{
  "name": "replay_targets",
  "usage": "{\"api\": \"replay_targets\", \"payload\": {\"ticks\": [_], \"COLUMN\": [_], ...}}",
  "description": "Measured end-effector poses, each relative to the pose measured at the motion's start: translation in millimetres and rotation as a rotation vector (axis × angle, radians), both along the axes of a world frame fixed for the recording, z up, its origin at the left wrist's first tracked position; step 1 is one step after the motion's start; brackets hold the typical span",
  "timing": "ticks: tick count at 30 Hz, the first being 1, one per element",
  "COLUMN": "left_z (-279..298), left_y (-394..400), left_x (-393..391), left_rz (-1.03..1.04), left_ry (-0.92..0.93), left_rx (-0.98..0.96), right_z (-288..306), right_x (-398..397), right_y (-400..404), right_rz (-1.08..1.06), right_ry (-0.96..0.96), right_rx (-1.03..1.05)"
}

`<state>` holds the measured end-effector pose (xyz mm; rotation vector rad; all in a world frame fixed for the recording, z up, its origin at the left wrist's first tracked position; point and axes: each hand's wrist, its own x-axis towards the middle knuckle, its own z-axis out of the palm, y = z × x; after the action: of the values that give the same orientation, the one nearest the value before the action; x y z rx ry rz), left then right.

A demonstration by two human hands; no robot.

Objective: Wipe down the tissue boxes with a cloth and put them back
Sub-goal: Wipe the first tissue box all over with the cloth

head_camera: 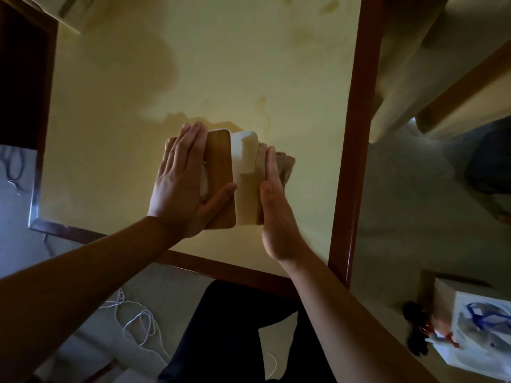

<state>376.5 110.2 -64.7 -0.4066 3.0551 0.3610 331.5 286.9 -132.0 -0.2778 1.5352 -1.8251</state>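
A white tissue box [243, 161] with a brown wooden lid [221, 172] stands on the yellow table [221, 64] near its front edge. My left hand [182, 183] lies flat on the lid with straight fingers, and the thumb stretches across the lid's near end. A bit of white tissue shows under the palm. My right hand [273, 205] presses a beige cloth [282, 167] against the box's right side with straight fingers. Most of the cloth is hidden behind that hand.
The table has a red-brown wooden rim [354, 134]. White cables [138, 322] lie on the floor at the lower left. A white box with blue markings [475, 327] stands at the lower right. My dark-clothed legs [235, 335] are below the table's front edge.
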Motion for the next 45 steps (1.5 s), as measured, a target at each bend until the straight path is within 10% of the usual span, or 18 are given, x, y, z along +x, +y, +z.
{"api": "replay_targets", "payload": {"ticks": [45], "left_z": [0.7], "left_y": [-2.8], "left_x": [0.8], "left_rz": [-0.051], "left_ry": [0.008], "left_rx": [-0.017], "right_z": [-2.8], "right_x": [-3.9], "right_y": [-9.8], "right_rz": [0.003], "right_ry": [0.095], "right_rx": [0.08]}}
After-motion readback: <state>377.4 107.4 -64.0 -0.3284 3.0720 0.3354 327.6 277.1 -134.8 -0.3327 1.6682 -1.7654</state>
